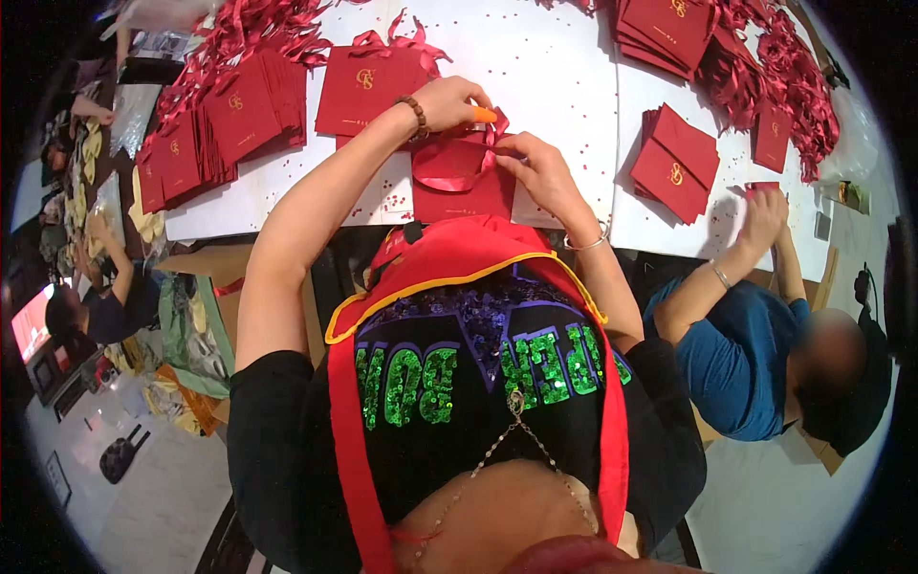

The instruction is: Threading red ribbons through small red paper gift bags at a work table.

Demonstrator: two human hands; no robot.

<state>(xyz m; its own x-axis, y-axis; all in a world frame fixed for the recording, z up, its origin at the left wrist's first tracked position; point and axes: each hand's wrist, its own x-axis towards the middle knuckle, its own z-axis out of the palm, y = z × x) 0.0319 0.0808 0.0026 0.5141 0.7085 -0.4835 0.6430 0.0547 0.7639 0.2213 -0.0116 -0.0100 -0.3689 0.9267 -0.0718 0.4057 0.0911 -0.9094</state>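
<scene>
In front of me on the white table lies a red paper gift bag (449, 207) with a shiny red ribbon (448, 183) looped across its upper part. My left hand (446, 103) reaches over the bag's top edge, fingers closed on the ribbon. Something orange, perhaps a finger cover, shows at its fingertips. From the right, my right hand (547, 174) pinches the same ribbon between thumb and forefinger. Just beyond my left wrist rests a pile of red gift bags (368, 88) with ribbon handles; my left forearm partly covers it.
Rows of red bags (234, 110) stand at the left under heaped ribbons (258, 33). More bags (675, 163) are stacked at the right. Tiny red bits dot the tabletop. A person in a blue shirt (732, 354) works at my right; another person (115, 287) sits far left.
</scene>
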